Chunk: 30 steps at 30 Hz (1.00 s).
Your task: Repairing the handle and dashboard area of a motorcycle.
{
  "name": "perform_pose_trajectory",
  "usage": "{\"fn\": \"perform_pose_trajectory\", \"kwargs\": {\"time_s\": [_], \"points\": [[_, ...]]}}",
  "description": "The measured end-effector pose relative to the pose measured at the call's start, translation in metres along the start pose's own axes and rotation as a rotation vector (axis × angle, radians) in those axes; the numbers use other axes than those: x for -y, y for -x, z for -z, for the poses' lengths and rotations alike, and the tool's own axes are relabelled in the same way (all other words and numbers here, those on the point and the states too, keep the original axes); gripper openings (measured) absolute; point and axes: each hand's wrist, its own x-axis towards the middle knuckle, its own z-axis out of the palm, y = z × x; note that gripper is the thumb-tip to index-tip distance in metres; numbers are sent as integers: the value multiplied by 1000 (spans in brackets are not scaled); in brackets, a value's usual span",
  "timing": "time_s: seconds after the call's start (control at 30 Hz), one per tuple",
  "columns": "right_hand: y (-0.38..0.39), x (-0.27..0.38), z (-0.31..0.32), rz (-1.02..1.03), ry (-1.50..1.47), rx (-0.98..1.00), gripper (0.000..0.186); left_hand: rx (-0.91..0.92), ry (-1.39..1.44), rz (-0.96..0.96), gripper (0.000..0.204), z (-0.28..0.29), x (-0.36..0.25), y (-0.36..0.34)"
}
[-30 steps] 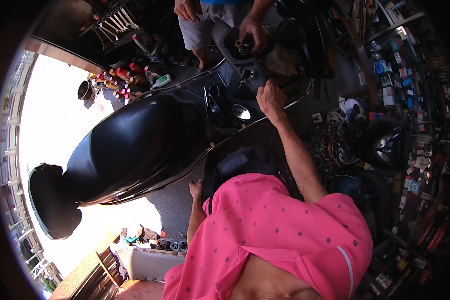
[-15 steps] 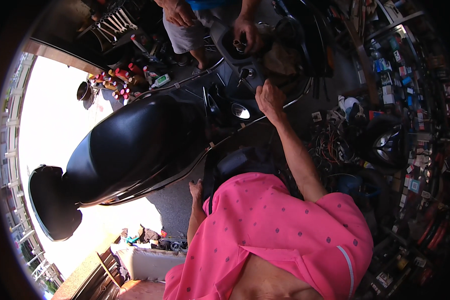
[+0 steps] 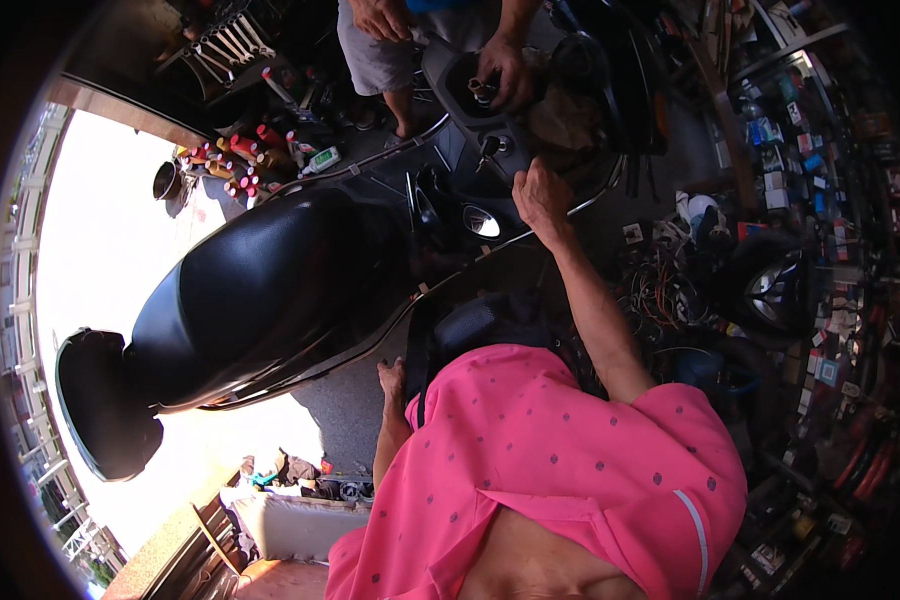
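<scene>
My right hand (image 3: 542, 200) is raised beside the black scooter's (image 3: 255, 280) front, just below a key (image 3: 490, 148) in its dash. Its fingers are curled closed, and whatever may be in them is hidden. My left hand (image 3: 390, 375) hangs low beside the scooter's lower side panel, with fingers loosely apart and nothing visible in it. A mirror (image 3: 482, 222) lies on the scooter's floorboard area. Across the scooter, another person's hand (image 3: 505, 75) reaches into a recess at the front, around a small part (image 3: 480, 92); their other hand (image 3: 380, 20) is higher up.
Wrenches (image 3: 232, 45) hang at top left above several bottles (image 3: 245, 160) and a black pot (image 3: 167, 180). Tangled cables (image 3: 650, 290) and a loose fairing (image 3: 770, 290) are at right, before shelves of small boxes (image 3: 790, 130). A padded bin (image 3: 290, 530) stands at bottom left.
The other person's legs and hands have shifted a little to the left. My hands have stayed almost still.
</scene>
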Motion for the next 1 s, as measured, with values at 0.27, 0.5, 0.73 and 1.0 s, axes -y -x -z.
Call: {"fn": "perform_pose_trajectory", "kwargs": {"time_s": [0.27,0.5,0.73,1.0], "points": [[0,-2,-1,4,2,27,19,0,-6,-13,60,3,-1,3],[0,-3,0,57,-10,-3,19,7,0,30,58,2,0,3],[-1,-2,-1,7,21,35,20,30,25,68,58,2,-4,1],[0,-2,-1,11,18,5,20,21,-5,45,57,3,-9,4]]}}
